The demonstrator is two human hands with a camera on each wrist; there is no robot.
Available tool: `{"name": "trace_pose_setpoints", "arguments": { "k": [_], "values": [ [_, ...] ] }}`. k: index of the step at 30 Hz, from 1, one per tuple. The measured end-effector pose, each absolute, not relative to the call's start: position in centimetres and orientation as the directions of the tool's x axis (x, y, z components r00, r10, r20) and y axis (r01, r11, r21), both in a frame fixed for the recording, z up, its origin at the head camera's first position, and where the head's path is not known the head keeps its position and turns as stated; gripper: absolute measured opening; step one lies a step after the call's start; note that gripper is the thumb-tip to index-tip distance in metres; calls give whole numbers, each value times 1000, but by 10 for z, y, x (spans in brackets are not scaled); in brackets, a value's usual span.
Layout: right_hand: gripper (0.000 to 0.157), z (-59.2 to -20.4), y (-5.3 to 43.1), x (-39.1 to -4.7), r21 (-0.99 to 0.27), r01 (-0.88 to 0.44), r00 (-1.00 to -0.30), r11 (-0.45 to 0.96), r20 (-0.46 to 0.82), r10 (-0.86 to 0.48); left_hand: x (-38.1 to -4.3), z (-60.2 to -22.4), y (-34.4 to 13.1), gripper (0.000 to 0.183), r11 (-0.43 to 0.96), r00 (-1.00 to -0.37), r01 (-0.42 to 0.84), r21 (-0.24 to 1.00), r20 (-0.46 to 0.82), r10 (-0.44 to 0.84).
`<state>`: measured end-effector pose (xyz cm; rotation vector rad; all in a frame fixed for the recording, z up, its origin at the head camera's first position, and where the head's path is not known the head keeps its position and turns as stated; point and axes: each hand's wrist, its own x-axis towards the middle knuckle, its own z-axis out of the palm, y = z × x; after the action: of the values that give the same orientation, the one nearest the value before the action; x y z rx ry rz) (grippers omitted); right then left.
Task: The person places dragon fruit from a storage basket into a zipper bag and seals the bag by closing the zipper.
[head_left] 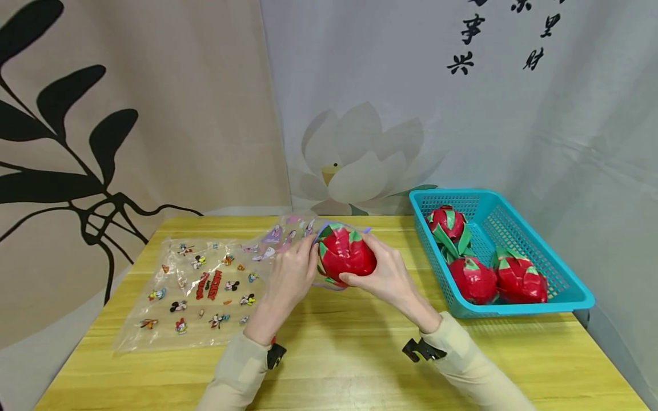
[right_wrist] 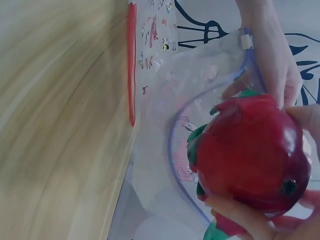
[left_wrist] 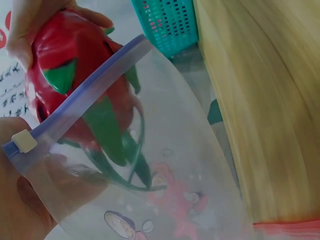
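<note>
On the left, a clear bag (head_left: 190, 311) printed with small cartoon figures is laid flat on the wooden table (head_left: 354, 371). Next to it, the edge of a second bag (head_left: 280, 234), rimmed in purple, is pinched by the left hand (head_left: 291, 273), close to a white slider (left_wrist: 24, 141). A red fruit (head_left: 349, 254) is held above the table at that bag's mouth, its green leaves seen through the plastic; it is gripped between the thumb and fingers of the right hand (head_left: 388, 274). At far right, three similar fruits (head_left: 473, 281) are held in a blue basket (head_left: 519, 310).
</note>
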<state>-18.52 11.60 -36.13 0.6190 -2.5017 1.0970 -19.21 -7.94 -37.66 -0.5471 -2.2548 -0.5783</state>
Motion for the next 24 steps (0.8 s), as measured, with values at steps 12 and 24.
{"name": "trace_pose_setpoints", "arguments": {
  "k": [12,24],
  "values": [
    [60,-374,103,-185,-624,-485,-864,613,451,-224,-188,-373,-75,18,815,-637,536,218,738,221],
    [70,-384,93,-190,-559,-521,-842,645,461,-280,-188,-373,-76,16,810,-641,540,227,734,222]
  ]
}}
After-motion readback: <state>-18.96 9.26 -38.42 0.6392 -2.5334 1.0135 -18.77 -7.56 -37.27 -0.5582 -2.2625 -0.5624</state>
